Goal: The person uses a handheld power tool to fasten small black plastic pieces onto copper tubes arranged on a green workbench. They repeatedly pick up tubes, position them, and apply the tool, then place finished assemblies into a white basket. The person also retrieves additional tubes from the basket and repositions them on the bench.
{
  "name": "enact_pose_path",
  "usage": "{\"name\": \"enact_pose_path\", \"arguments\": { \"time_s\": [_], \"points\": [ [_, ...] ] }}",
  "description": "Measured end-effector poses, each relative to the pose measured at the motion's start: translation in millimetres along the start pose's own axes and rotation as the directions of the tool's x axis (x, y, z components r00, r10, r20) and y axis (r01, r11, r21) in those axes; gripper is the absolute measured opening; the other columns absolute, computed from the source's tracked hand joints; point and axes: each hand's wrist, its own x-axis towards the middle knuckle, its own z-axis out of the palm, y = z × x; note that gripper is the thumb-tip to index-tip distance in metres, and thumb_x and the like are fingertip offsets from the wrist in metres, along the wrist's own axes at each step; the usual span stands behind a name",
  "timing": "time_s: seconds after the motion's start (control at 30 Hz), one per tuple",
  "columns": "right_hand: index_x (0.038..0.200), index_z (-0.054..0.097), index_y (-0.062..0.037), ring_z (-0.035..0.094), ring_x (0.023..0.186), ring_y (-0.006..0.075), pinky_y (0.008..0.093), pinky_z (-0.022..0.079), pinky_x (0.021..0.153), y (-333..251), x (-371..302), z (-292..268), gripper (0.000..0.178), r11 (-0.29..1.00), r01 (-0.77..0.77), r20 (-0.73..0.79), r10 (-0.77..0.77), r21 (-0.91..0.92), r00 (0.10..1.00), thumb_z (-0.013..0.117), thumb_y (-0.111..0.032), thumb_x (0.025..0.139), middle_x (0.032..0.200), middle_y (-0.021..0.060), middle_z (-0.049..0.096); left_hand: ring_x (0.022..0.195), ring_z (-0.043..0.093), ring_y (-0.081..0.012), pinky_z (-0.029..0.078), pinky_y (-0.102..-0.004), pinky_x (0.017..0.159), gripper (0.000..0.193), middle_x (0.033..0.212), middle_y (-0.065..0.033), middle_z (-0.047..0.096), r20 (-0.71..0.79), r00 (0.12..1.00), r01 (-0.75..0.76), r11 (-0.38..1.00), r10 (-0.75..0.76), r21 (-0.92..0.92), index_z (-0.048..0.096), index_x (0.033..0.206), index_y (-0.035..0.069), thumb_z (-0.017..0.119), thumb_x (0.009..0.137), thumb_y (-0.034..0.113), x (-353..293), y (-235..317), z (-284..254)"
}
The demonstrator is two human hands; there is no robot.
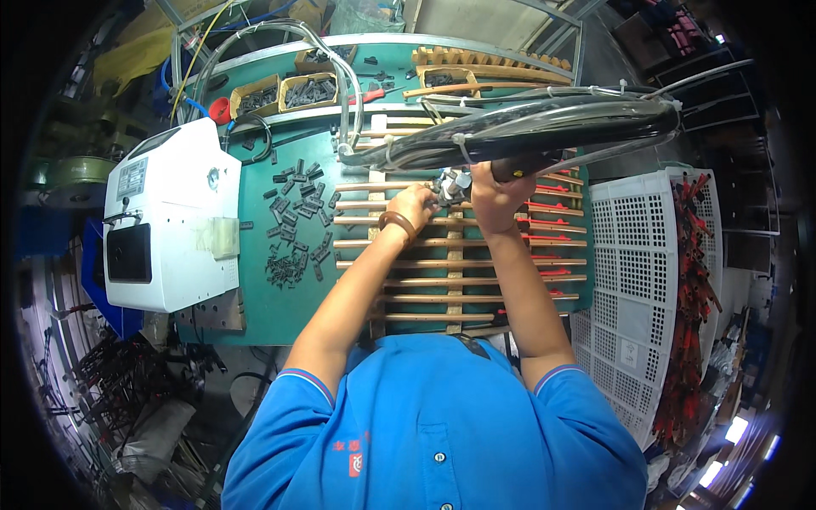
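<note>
My right hand (500, 197) is wrapped round a black power screwdriver (517, 167), which hangs from a thick bundle of black cables and clear hoses. The tool's metal nose (455, 185) points down at one of several copper-coloured rods (408, 280) lying crosswise on a wooden rack (455, 255). My left hand (414, 208), with a brown bangle at the wrist, is closed beside that nose, its fingertips on the rod there. Whatever small piece they pinch is hidden. Red pieces (552, 242) show along the rods' right ends.
A white machine (170, 212) stands left on the green table (255, 314). Loose black plastic parts (297, 200) and a heap of screws (285, 268) lie beside it. Boxes of black parts (308, 92) sit behind. On the right stands a white plastic crate (629, 255) with red-tipped rods.
</note>
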Motion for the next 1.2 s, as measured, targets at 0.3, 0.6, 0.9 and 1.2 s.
{"name": "enact_pose_path", "arguments": {
  "time_s": [0.3, 0.6, 0.9, 1.2],
  "points": [
    [0.091, 0.055, -0.0004, 0.053, 0.061, 0.0053, 0.0204, 0.046, 0.058, 19.0, -10.7, -6.9, 0.017, 0.965, 0.075, 0.047, -0.065, -0.250, 0.997, 0.066, 0.000, 0.078, 0.071, 0.0006, 0.058, 0.088, 0.061, -0.0317, 0.049, -0.0410, 0.075, 0.018, 0.094, -0.0084, 0.060, -0.025, 0.998, -0.057, 0.998, 0.057, 0.034, 0.068, 0.088, 0.012, 0.073, 0.075, 0.024, -3.0, -7.0, 6.3],
    [0.108, 0.047, 0.0005, 0.056, 0.063, 0.0078, 0.0220, 0.048, 0.056, 25.0, 6.4, -6.9, 0.030, 0.995, -0.104, 0.080, 0.105, -0.013, 0.991, 0.057, 0.009, 0.082, 0.078, 0.0031, 0.056, 0.090, 0.061, -0.0304, 0.049, -0.0392, 0.078, 0.019, 0.094, -0.0096, 0.062, 0.023, 0.997, -0.077, 0.996, 0.078, -0.047, 0.069, 0.090, 0.011, 0.074, 0.074, 0.019, 0.7, -4.3, -0.3],
    [0.110, 0.048, 0.0042, 0.056, 0.057, 0.0081, 0.0220, 0.046, 0.055, -53.8, 52.1, -29.2, 0.031, 0.990, -0.114, -0.052, 0.118, 0.083, 0.992, 0.060, 0.003, 0.081, 0.074, 0.0043, 0.058, 0.068, 0.050, -0.0094, 0.042, -0.0218, 0.060, 0.036, 0.092, -0.0013, 0.060, 0.307, 0.920, 0.326, 0.039, -0.244, -0.945, 0.051, 0.124, 0.007, 0.058, 0.091, 0.017, -31.7, -25.2, -37.0],
    [0.111, 0.050, 0.0039, 0.056, 0.058, 0.0092, 0.0227, 0.048, 0.058, -76.4, 28.6, -32.2, 0.031, 0.967, -0.213, -0.003, 0.215, 0.140, 0.976, 0.060, 0.004, 0.081, 0.078, 0.0058, 0.058, 0.049, 0.032, -0.0001, 0.028, -0.0145, 0.038, 0.040, 0.094, -0.0015, 0.051, 0.460, 0.851, 0.518, -0.539, 0.252, -0.664, 0.037, 0.135, 0.001, 0.041, 0.100, 0.022, -108.6, -1.4, -43.7]
  ]
}}
